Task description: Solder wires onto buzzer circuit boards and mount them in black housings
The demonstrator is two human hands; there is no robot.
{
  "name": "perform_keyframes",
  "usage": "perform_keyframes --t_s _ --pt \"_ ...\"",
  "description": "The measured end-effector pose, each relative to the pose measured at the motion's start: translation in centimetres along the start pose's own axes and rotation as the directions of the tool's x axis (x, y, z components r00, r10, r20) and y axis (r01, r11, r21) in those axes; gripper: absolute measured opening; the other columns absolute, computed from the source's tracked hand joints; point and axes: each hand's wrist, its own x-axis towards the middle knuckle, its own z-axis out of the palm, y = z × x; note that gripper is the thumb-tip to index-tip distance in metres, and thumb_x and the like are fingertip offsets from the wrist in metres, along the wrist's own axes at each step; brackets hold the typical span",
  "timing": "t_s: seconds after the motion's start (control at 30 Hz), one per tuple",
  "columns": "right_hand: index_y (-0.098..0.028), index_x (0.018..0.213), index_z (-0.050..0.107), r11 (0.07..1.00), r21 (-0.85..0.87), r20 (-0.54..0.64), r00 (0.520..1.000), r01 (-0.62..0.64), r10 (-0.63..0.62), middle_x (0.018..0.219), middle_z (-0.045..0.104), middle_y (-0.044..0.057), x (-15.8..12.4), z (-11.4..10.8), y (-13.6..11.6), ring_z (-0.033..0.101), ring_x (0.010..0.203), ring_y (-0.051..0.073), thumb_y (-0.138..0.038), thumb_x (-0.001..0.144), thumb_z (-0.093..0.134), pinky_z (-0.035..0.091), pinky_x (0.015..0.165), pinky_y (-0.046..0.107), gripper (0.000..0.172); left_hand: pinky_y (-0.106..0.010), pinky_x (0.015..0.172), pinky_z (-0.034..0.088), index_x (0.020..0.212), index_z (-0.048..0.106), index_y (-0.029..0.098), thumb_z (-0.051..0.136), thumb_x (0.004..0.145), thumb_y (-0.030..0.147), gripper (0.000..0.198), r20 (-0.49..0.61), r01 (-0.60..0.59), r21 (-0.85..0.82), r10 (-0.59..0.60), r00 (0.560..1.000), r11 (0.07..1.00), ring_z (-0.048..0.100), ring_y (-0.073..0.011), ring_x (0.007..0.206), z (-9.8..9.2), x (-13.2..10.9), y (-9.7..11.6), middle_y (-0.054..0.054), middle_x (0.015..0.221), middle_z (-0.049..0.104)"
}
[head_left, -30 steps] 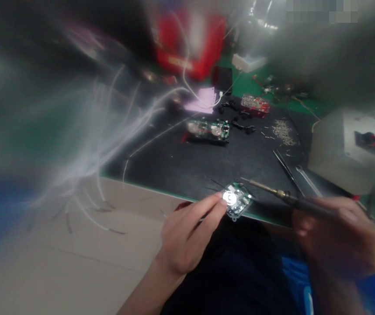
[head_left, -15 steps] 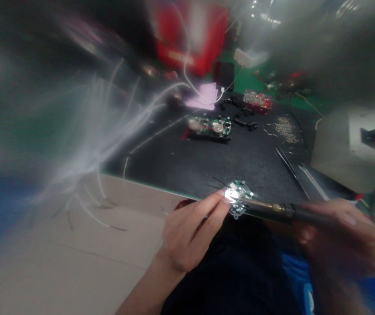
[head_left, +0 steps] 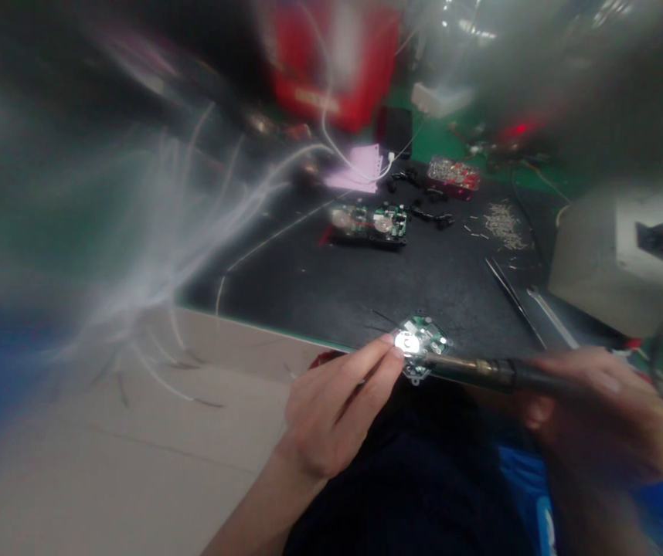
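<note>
Crossing circuit board (head_left: 427, 332) | soldering iron (head_left: 485, 371) (right hand (head_left: 606, 417)) | earlier: tip by far corner

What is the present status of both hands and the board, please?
Left hand: holding circuit board by its edge. Right hand: gripping soldering iron, tip end at board, contact unclear. Tweezers lie beyond iron.

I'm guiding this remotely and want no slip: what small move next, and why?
Perhaps the right hand should lift the iron slightly to show the contact: its front end reaches across the board near the bright disc, close to the left hand in this view, and whether it touches is unclear.
</note>
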Motion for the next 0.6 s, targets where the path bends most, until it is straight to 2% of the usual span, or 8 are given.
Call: perform_keyframes --t_s 0.13,0.23,0.33,0.43,0.6 --pt "-0.022 0.101 0.081 0.996 -0.016 0.040 0.996 0.083 -0.082 0.071 0.073 0.005 0.25 0.32 -0.15 0.064 0.047 0.018 -0.029 0.098 0.053 0.052 0.045 0.029 0.028 -0.018 0.119 0.041 0.143 0.066 0.019 0.067 0.102 0.014 0.042 -0.011 -0.007 -0.009 0.007 1.000 1.000 0.064 -0.0108 0.132 0.12 0.02 -0.01 -0.003 0.149 0.066" --pt "-0.020 0.102 0.081 0.995 -0.014 0.045 0.994 0.102 -0.101 0.075 0.075 0.006 0.25 0.31 -0.19 0.064 0.048 0.019 -0.028 0.098 0.054 0.053 0.043 0.030 0.028 -0.019 0.115 0.045 0.142 0.067 0.020 0.066 0.102 0.014 0.041 -0.015 -0.001 0.002 0.001 1.000 1.000 0.067 -0.0123 0.127 0.12 0.02 0.02 -0.003 0.147 0.068" --pt "-0.017 0.101 0.080 0.999 -0.023 0.006 0.999 0.046 -0.046 0.066 0.071 0.006 0.18 0.19 -0.13 0.063 0.045 0.020 -0.029 0.097 0.052 0.051 0.041 0.031 0.031 -0.021 0.111 0.051 0.144 0.066 0.021 0.068 0.101 0.015 0.043 -0.010 0.003 0.019 -0.003 1.000 1.000 0.070 -0.0148 0.123 0.08 -0.06 0.05 -0.004 0.147 0.068" --pt "-0.016 0.098 0.080 0.998 -0.023 -0.031 0.998 0.059 -0.060 0.061 0.068 0.007 0.20 0.22 -0.10 0.061 0.043 0.022 -0.030 0.095 0.052 0.049 0.039 0.033 0.031 -0.023 0.107 0.054 0.145 0.065 0.024 0.069 0.100 0.016 0.046 0.003 0.011 0.024 -0.012 1.000 1.000 0.072 -0.0158 0.120 0.07 -0.15 0.06 -0.003 0.147 0.068" --pt "-0.015 0.091 0.080 0.999 -0.035 -0.164 0.986 0.035 -0.040 0.050 0.060 0.007 0.16 0.31 -0.19 0.054 0.036 0.020 -0.027 0.092 0.049 0.042 0.033 0.030 0.033 -0.024 0.108 0.055 0.147 0.063 0.024 0.069 0.100 0.016 0.048 0.015 0.011 0.031 -0.012 1.000 0.999 0.072 -0.0159 0.119 0.10 -0.21 0.01 -0.002 0.148 0.067"
